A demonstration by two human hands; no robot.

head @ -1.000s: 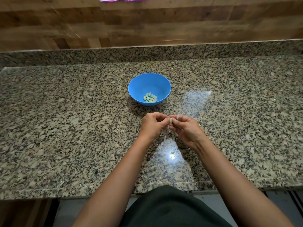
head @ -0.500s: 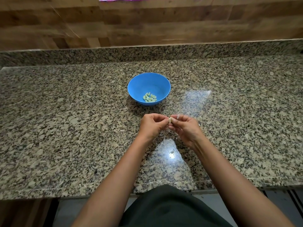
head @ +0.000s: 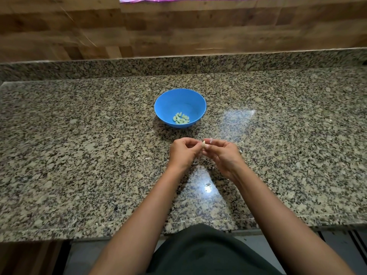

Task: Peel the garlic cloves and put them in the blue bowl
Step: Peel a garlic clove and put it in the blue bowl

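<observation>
The left hand (head: 183,153) and right hand (head: 222,153) pinch one clove (head: 203,144) between them, each grip narrow, above the table (head: 79,155). The clove points roughly twelve-to-six. The bowl (head: 178,100) sits near, at eleven o'clock from it; the left hand looks nearer.

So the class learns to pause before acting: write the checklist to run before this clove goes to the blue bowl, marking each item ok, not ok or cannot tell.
1. Grip on the garlic clove: ok; left hand and right hand both pinch it.
2. Clove fully peeled: cannot tell; fingers hide most of it.
3. Standing of the blue bowl: ok, upright.
4. Room in the bowl: ok; peeled cloves cover little of its bottom.
</observation>
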